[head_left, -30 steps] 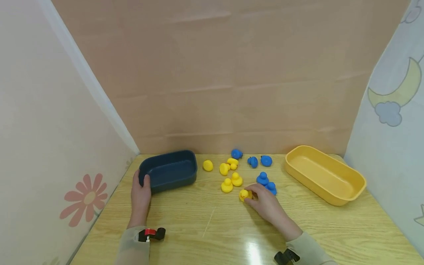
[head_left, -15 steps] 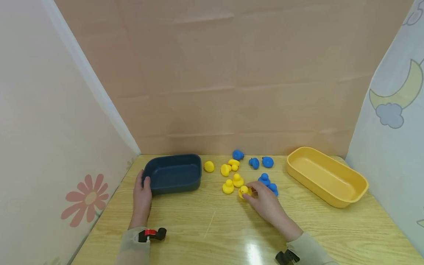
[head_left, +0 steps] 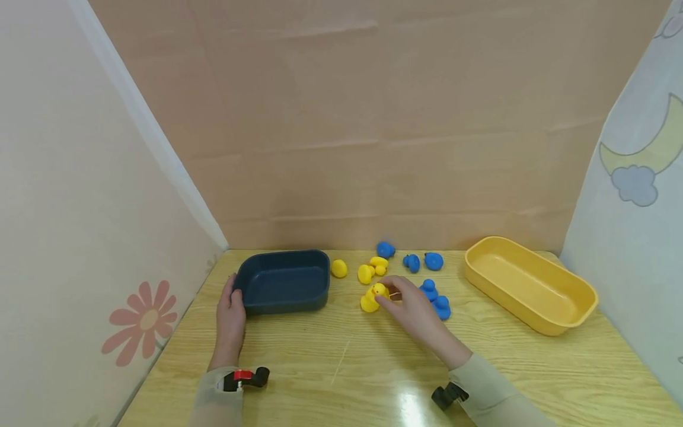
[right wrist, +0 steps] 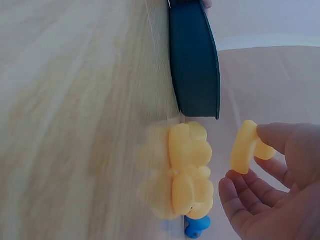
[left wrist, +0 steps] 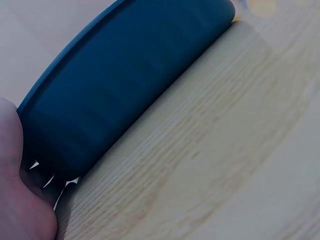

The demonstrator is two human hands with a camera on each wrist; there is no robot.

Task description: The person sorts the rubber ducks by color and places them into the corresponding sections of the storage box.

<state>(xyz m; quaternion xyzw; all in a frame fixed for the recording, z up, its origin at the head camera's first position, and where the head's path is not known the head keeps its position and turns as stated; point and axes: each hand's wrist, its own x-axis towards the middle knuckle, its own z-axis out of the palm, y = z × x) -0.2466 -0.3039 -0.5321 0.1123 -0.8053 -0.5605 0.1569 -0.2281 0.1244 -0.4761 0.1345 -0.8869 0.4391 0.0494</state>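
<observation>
My left hand (head_left: 230, 317) grips the left end of a dark blue tub (head_left: 283, 308), thumb at the rim and fingers along the outer wall. In the left wrist view the tub (left wrist: 115, 90) sits on the wooden table. My right hand (head_left: 415, 309) pinches a yellow rubber duck (head_left: 379, 289) between thumb and fingers. The right wrist view shows this duck (right wrist: 244, 147) raised off the table, beside other yellow ducks (right wrist: 190, 150) standing below. From the head it overlaps a standing yellow duck (head_left: 367, 303).
Behind lie more yellow ducks (head_left: 365, 274), some tipped over. Several blue ducks (head_left: 433, 261) are spread at the back and right of my right hand. A yellow tub (head_left: 525, 281) stands at the right. A brown paper wall (head_left: 341, 148) closes off the back.
The right hand has lifted the yellow duck and carried it left over the standing ones. With the left hand on it, the dark blue tub has shifted right and turned straighter.
</observation>
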